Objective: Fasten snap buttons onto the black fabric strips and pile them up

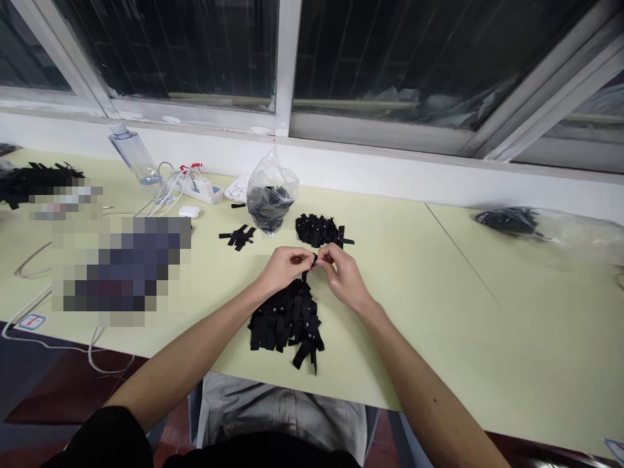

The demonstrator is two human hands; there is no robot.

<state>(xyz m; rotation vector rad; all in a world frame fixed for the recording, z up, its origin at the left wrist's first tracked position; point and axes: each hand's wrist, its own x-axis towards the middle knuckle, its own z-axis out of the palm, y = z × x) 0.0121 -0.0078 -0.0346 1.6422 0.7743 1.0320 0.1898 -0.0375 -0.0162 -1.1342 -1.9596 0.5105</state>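
Over the middle of the table, my left hand (287,268) and my right hand (341,270) meet with their fingertips pinched on a small black fabric strip (305,275). What else the fingers cover is hidden. Below them lies a large pile of black fabric strips (283,315), some bearing small white marks. Just beyond my hands is a second heap of black strips (319,229). A few loose black strips (238,236) lie to the left of that heap.
A clear plastic bag (272,195) with black pieces stands behind the loose strips. Further left are a tilted water bottle (136,156), a power strip (202,188) with white cables and a white earphone case (189,212). Another plastic bag (550,227) lies at the right, below the window.
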